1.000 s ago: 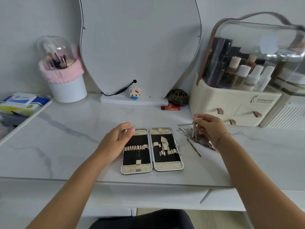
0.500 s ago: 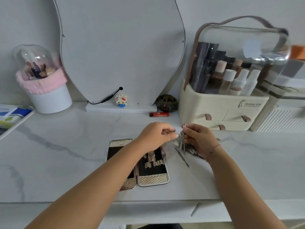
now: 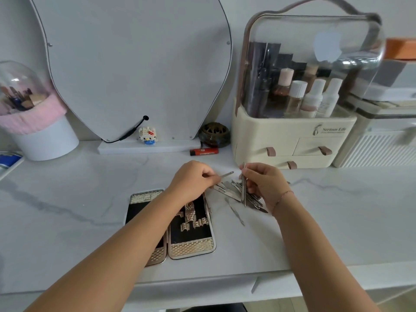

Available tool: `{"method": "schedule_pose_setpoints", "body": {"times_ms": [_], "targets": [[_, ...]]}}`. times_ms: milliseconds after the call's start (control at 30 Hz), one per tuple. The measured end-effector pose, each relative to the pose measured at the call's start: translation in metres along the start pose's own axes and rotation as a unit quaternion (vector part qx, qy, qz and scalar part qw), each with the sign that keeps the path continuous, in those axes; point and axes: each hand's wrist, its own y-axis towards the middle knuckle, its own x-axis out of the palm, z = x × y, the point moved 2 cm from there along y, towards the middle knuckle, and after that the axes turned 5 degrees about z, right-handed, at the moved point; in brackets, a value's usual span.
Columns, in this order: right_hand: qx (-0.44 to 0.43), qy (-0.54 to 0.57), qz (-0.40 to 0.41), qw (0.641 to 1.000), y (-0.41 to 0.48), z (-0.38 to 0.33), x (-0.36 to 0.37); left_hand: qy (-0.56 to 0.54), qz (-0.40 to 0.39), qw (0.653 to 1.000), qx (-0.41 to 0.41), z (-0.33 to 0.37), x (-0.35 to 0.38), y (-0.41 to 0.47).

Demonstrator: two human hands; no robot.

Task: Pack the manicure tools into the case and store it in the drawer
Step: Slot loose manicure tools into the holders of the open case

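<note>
Marble-veined tabletop [image 3: 67, 199], slim steel tools [image 3: 236, 190]

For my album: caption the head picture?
Both hands picking metal tools beside the open case.

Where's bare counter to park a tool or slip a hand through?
Free: the wide marble stretch left of the open case, up to the white brush holder; also the counter right of the right hand, before the cream organizer. Crowded: the tool pile between both hands.
</note>
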Motion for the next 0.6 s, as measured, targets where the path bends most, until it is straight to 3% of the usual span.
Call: {"method": "schedule_pose_setpoints", "body": {"times_ms": [200, 367, 600], "targets": [[-0.007, -0.011, -0.010, 1.000, -0.001, -0.001, 0.002, 0.046, 0.002, 0.999, 0.004, 0.002, 0.008, 0.002], [-0.008, 0.028, -0.035, 0.999, -0.003, -0.004, 0.004, -0.012, 0.016, 1.000, 0.020, 0.014, 0.007, 0.002], [-0.021, 0.063, -0.011, 0.998, 0.001, -0.009, 0.005, -0.030, 0.010, 0.999, 0.025, 0.008, 0.005, -0.002]]}}
